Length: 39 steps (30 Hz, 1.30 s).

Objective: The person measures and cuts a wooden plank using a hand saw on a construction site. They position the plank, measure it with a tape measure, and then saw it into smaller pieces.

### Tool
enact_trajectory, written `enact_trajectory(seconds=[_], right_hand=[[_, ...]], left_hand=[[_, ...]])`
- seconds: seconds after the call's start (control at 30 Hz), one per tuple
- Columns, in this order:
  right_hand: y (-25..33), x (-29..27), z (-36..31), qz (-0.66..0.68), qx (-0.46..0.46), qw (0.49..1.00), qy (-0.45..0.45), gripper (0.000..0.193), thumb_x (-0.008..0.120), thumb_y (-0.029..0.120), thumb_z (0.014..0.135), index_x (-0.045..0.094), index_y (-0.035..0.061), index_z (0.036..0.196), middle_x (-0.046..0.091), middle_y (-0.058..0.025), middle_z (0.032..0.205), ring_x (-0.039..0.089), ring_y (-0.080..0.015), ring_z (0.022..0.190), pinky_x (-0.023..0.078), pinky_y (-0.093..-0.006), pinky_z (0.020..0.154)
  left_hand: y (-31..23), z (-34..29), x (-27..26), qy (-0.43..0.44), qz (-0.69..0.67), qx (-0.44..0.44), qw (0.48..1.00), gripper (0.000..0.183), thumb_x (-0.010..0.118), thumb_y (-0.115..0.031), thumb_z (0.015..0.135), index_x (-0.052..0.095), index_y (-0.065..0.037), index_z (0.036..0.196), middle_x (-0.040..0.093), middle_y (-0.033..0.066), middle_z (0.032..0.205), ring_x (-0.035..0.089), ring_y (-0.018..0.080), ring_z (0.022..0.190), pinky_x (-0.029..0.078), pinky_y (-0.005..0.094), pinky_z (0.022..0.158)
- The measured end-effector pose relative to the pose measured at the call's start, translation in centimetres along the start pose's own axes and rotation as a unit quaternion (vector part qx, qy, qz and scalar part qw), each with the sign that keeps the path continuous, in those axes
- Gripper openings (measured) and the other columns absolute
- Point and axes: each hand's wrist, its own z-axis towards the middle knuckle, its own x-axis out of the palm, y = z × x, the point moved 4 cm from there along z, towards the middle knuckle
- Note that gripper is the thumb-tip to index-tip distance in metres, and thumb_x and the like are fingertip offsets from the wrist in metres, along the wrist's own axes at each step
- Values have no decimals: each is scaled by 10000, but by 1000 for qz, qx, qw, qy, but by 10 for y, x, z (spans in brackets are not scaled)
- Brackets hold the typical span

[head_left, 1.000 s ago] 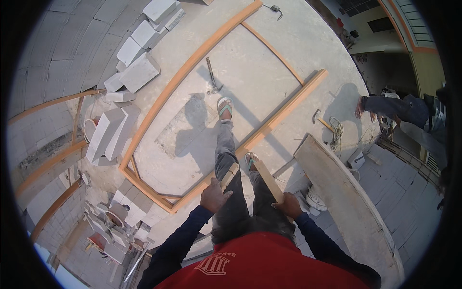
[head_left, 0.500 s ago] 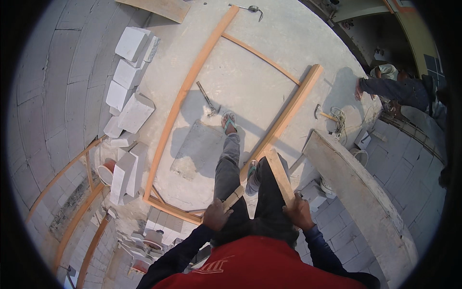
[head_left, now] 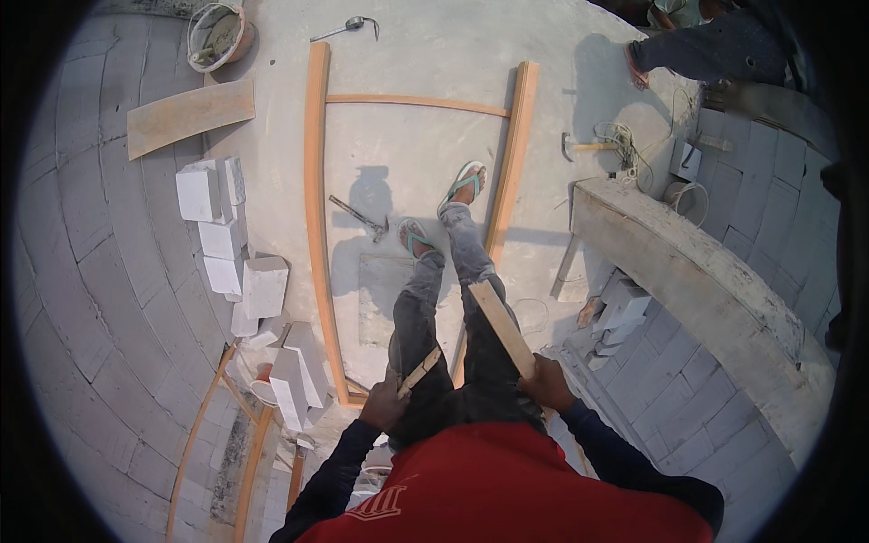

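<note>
My left hand [head_left: 386,403] is closed around a short, rough-ended piece of wood [head_left: 422,369] held in front of my thigh. In my right hand [head_left: 548,383] is a longer, flat wooden plank [head_left: 501,328], gripped at its near end and pointing forward. Both pieces are apart from each other. Below them on the floor lies a wooden door-type frame, with a left beam [head_left: 317,190], a right beam [head_left: 513,163] and a thin crosspiece [head_left: 416,104]. My sandalled feet stand between the beams. A hammer [head_left: 359,217] rests on the floor near my left foot.
White blocks [head_left: 220,238] are stacked at left beside the block wall [head_left: 109,217]. A mortar bucket [head_left: 243,41] and a curved board [head_left: 192,116] lie beyond. At right are a second hammer [head_left: 590,147], a cord [head_left: 626,149] and a long concrete-crusted slab [head_left: 697,262]. Another person's leg [head_left: 697,52] shows far right.
My view has turned, and the frame now points straight ahead. My right foot has stepped forward between the beams. Both hands still hold their wood pieces.
</note>
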Motion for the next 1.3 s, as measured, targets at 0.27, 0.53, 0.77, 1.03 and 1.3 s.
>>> enact_trajectory(seconds=[0.27,0.53,0.77,1.03,1.3], right_hand=[[-1,-88,69,149,23,985,-89,514,813,194,806,584,-91,1167,709,-239,871,720,-350,797,556,-434,753],[-8,-143,215,262,-50,937,-225,491,713,190,894,470,-39,1253,660,-281,1029,649,-479,995,515,-494,856],[29,-199,320,324,-156,874,-327,511,704,139,883,558,-56,1332,647,-228,1091,627,-405,1041,487,-430,944],[84,-214,377,847,2,530,-39,372,607,333,1035,626,24,1241,634,-41,947,633,-147,806,544,-279,717],[162,-200,416,934,54,335,-110,351,721,328,971,563,86,1170,617,-73,1003,661,-241,888,592,-426,802]], left_hand=[[-128,39,-82,33,79,25,996,343,685,-205,899,451,2,1041,661,294,855,660,502,877,499,577,751],[-223,24,-137,68,159,13,985,374,696,-189,886,478,8,1117,669,293,874,664,493,880,510,557,740],[-267,53,-181,136,228,11,964,364,696,-172,876,459,1,1092,655,282,841,661,497,855,507,561,739],[-350,202,-280,82,122,-31,989,370,767,-279,916,520,-15,996,635,110,744,663,233,671,533,392,598],[-474,371,-253,146,-76,162,973,516,807,-199,898,495,-39,1277,701,50,1135,575,76,734,482,221,640]])
